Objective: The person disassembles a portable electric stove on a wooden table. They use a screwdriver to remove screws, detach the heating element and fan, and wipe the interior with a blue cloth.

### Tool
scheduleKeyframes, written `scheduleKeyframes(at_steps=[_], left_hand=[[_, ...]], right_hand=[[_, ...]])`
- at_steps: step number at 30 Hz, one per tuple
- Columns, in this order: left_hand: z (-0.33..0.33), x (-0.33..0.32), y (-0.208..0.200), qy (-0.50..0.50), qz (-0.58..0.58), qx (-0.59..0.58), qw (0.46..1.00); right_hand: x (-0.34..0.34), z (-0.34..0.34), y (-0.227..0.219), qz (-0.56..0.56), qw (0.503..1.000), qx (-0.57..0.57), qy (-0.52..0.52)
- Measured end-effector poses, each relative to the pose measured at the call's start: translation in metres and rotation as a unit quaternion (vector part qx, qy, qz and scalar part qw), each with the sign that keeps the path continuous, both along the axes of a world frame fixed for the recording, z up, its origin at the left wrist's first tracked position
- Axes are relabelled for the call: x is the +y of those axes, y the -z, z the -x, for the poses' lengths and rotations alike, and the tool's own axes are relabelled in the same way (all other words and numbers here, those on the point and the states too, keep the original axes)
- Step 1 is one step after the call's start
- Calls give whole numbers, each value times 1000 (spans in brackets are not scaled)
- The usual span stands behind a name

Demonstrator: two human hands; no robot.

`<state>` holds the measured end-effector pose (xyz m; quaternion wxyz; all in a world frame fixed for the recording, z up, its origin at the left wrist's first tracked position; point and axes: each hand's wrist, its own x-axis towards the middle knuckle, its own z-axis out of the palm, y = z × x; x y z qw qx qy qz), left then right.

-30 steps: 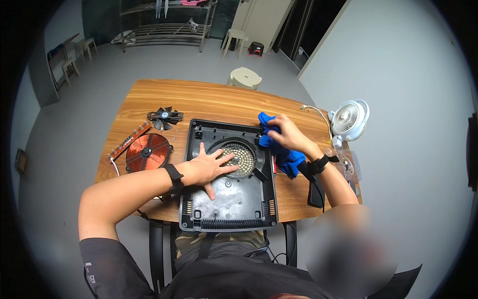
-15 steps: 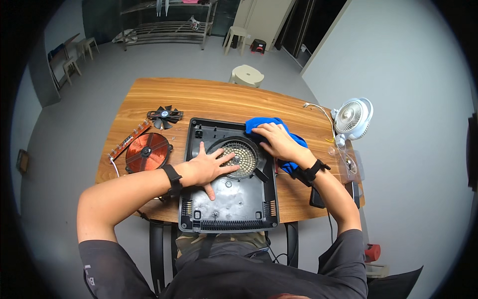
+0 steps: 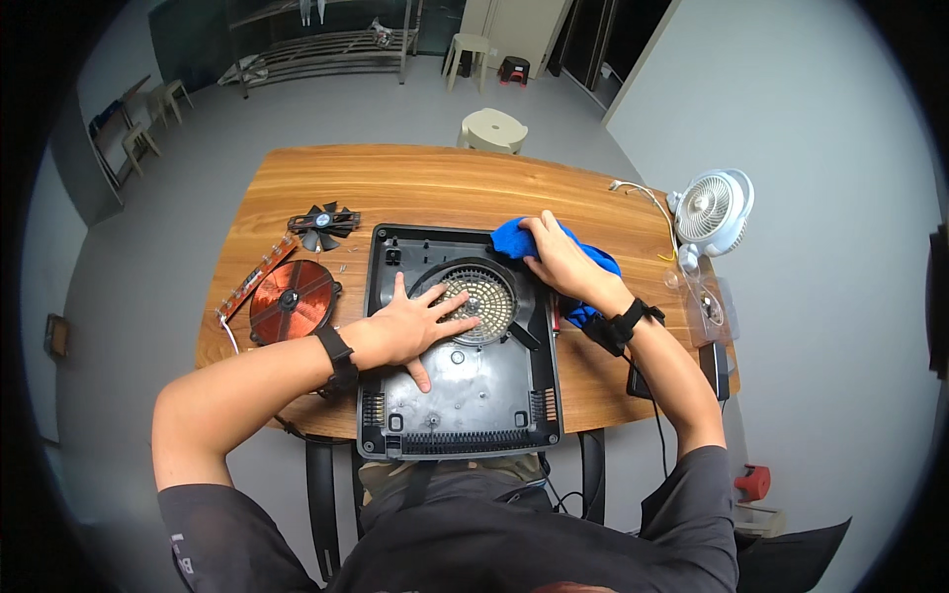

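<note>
A black plastic appliance housing (image 3: 458, 395) lies inside up near the front edge of the wooden table, with a round perforated grille (image 3: 491, 296) in its upper half. My left hand (image 3: 403, 329) rests flat on it with fingers spread, the fingertips reaching over the grille. At the far right corner of the housing, my right hand (image 3: 565, 262) is closed on a bunched blue cloth (image 3: 514, 240). Part of the cloth hangs over the housing's right side and passes under my wrist. The fingertips against the cloth are partly hidden.
Left of the housing are a copper coil disc (image 3: 294, 301), a narrow strip with components (image 3: 257, 277) and a black fan (image 3: 324, 227). A small white fan (image 3: 710, 211) with loose wires stands at the right. A beige stool (image 3: 493, 130) stands beyond the table.
My right hand has shifted slightly away and to the right with the blue cloth around the housing's far right corner. My left hand stays spread on the housing. The view has shifted a little.
</note>
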<state>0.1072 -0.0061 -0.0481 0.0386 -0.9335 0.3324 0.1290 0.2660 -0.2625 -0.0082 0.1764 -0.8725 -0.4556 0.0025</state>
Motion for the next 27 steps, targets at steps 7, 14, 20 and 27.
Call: scheduleKeyframes(at_steps=[7,14,20,27], left_hand=[[1,-2,-4,-3,-13,-3,1000],[0,-4,-4,-1,-10,-2,1000],[-1,-1,-6,-1,-1,2,1000],[1,-8,-10,-6,-13,-1,1000]], right_hand=[[9,-3,8,45,982,-180,-25],[3,-6,37,36,978,-202,-40],[-1,4,35,46,983,-178,-9],[-15,0,16,89,979,-150,-106]])
